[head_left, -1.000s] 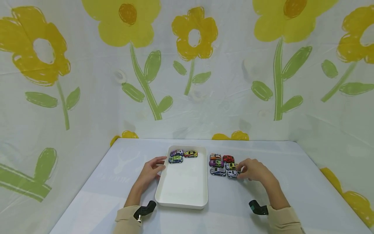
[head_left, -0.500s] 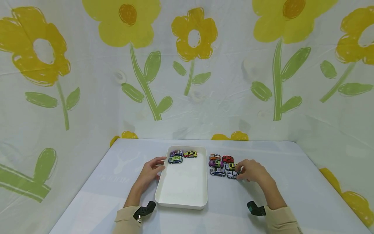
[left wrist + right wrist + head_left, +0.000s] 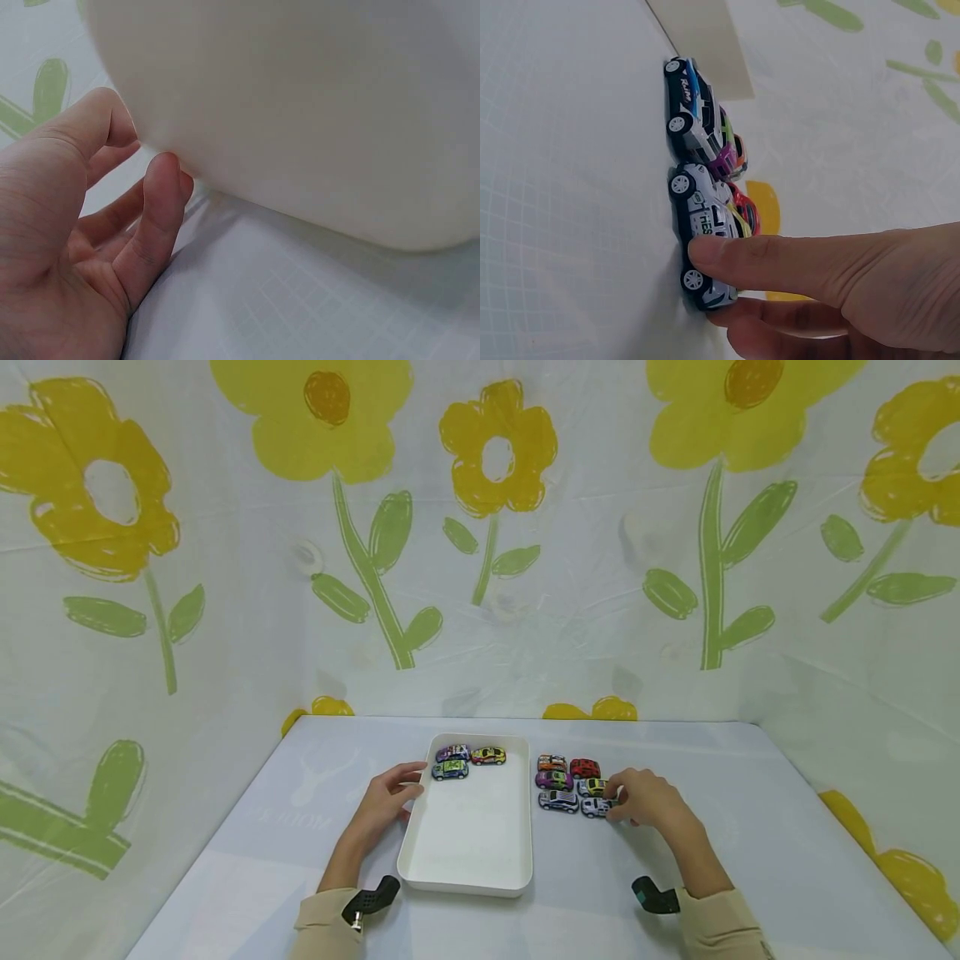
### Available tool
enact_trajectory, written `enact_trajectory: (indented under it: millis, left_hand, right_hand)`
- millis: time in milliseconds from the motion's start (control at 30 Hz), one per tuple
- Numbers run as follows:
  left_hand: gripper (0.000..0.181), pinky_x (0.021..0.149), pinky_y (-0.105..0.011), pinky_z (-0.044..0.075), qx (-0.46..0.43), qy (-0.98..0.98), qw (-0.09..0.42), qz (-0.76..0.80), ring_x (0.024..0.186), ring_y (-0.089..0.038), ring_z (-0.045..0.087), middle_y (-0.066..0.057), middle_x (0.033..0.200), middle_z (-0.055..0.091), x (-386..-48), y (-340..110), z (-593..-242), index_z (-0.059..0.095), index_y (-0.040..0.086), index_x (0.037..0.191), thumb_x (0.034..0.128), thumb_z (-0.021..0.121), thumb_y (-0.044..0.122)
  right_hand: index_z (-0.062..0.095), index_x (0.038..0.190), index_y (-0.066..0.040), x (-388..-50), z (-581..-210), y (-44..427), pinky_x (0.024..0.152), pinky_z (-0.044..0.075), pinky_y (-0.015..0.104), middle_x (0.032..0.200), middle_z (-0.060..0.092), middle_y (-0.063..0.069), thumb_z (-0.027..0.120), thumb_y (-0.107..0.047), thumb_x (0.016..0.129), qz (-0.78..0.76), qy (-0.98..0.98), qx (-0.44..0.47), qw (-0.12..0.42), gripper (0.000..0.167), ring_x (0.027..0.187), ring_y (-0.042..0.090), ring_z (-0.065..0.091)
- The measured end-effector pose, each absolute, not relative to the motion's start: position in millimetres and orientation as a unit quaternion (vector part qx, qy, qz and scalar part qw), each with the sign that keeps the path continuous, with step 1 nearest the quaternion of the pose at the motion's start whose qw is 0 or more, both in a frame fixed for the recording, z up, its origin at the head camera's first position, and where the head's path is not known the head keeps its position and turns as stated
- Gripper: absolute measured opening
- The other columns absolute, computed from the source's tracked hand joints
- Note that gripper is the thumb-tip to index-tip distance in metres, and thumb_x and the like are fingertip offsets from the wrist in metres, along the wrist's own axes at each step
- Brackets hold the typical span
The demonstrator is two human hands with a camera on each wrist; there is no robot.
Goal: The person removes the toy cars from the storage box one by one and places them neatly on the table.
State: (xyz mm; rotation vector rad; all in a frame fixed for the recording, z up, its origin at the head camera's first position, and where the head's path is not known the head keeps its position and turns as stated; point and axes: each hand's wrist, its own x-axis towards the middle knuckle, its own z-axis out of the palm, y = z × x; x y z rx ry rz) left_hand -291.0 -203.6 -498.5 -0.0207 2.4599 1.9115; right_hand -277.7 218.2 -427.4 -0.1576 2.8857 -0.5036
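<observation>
The right wrist, with its black camera (image 3: 655,895), has drifted slightly toward the tray; the fingertips of the right hand (image 3: 651,797) remain at the same white toy car (image 3: 703,212), and neither the tray nor any car has plainly shifted.

The right thumb presses that car's side while the other fingers bend round its end, a close pinch; whether its wheels are off the table (image 3: 592,877) I cannot tell. The left hand (image 3: 384,800) is half spread, loosely bent, its tips touching the left wall of the white tray (image 3: 465,888) without gripping it.

Three cars are in the tray, beyond and to the right of the left fingertips: purple car (image 3: 453,752), blue-green car (image 3: 450,769), yellow-red car (image 3: 489,756).

Six are outside, so the filling looks about a third done. Besides the pinched one, a yellow-white car (image 3: 590,787) lies just beyond the right fingertips, a silver car (image 3: 558,801) left of them, and the purple-green car (image 3: 554,780), red car (image 3: 585,768) and orange car (image 3: 551,762) farther out.
</observation>
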Motion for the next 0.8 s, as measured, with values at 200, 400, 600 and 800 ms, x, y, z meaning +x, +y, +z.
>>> enact_trajectory:
  millis: [200,400,600,800]
  left_hand:
    - [0.040,0.060,-0.030,0.054,-0.013,0.788,0.013,0.616,0.093,-0.019,0.063,-0.010,0.129,0.061,-290.2,-204.3,-498.8,0.063,0.026,0.129,0.0893,0.065,0.017]
    - [0.040,0.059,-0.030,0.054,-0.013,0.785,0.014,0.619,0.092,-0.020,0.063,-0.009,0.128,0.062,-290.7,-205.4,-499.6,0.063,0.026,0.128,0.0894,0.065,0.017]
    - [0.041,0.059,-0.029,0.053,-0.010,0.784,0.017,0.620,0.092,-0.019,0.063,-0.012,0.129,0.060,-291.5,-204.9,-499.1,0.062,0.023,0.130,0.0897,0.065,0.017]
    - [0.042,0.057,-0.029,0.052,-0.004,0.783,0.017,0.622,0.091,-0.020,0.062,-0.013,0.130,0.060,-291.5,-204.6,-499.9,0.061,0.021,0.131,0.0893,0.067,0.017]
  right_hand:
    - [0.071,0.106,-0.014,-277.3,-427.6,216.7,0.060,0.044,0.029,0.087,0.068,0.003,0.081,-0.020,0.078,-0.170,0.979,-0.050,0.104,0.030,0.062,0.015,0.058]
    - [0.071,0.106,-0.013,-276.4,-425.6,214.8,0.060,0.042,0.029,0.085,0.067,0.002,0.081,-0.020,0.079,-0.172,0.978,-0.053,0.103,0.030,0.062,0.015,0.058]
    - [0.070,0.107,-0.013,-276.4,-426.6,213.9,0.059,0.042,0.029,0.084,0.067,0.002,0.080,-0.020,0.079,-0.176,0.978,-0.047,0.104,0.030,0.061,0.015,0.057]
    - [0.070,0.108,-0.012,-276.3,-425.4,212.8,0.060,0.042,0.030,0.084,0.068,0.002,0.080,-0.021,0.080,-0.176,0.977,-0.045,0.110,0.030,0.061,0.016,0.058]
